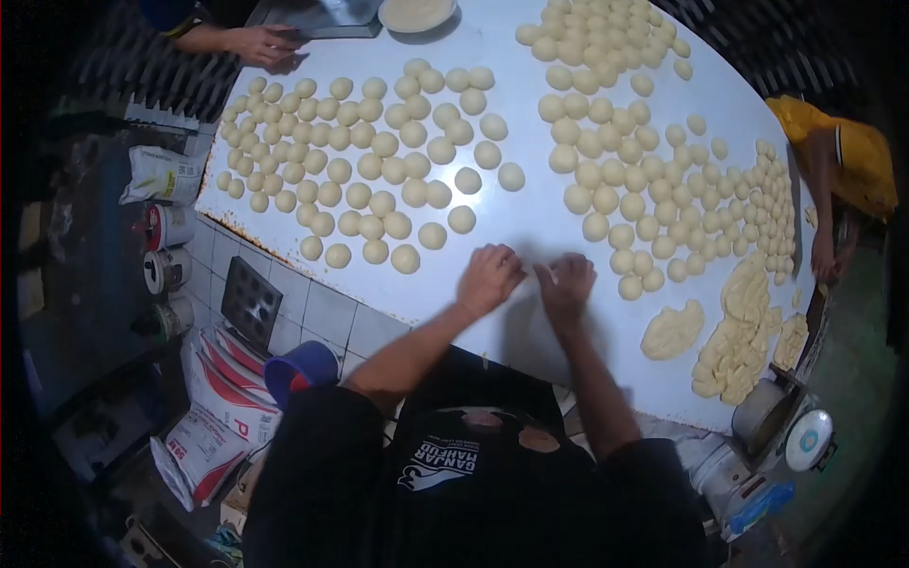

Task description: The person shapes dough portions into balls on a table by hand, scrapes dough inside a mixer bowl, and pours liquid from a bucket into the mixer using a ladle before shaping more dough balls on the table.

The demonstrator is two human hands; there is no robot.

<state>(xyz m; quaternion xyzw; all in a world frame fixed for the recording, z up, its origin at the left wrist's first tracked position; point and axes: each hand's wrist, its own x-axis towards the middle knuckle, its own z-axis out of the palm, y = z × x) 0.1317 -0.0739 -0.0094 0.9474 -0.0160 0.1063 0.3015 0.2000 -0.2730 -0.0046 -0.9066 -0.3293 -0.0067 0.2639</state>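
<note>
My left hand (490, 280) is over the white tabletop (454, 317) near its front edge, fingers bent together and pointing right. Whatever may be under those fingers is hidden. Close by on the right is my right hand (567, 287), its thumb held apart from the fingers and pointing at the left hand. No object shows in the right hand. Round pale dough balls (405, 258) lie in a loose group beyond my left hand. More dough balls (630, 287) spread out to the right of my right hand. A flattened dough piece (672, 329) rests farther right.
A dough mass (734, 350) lies by the table's right edge. At the far left, a co-worker's hand (265, 44) is near a tray (327, 17) and a bowl (417, 13). Another person's hand (827, 260) hangs at the right edge. Sacks (213, 426) and a blue bucket (301, 369) stand below left.
</note>
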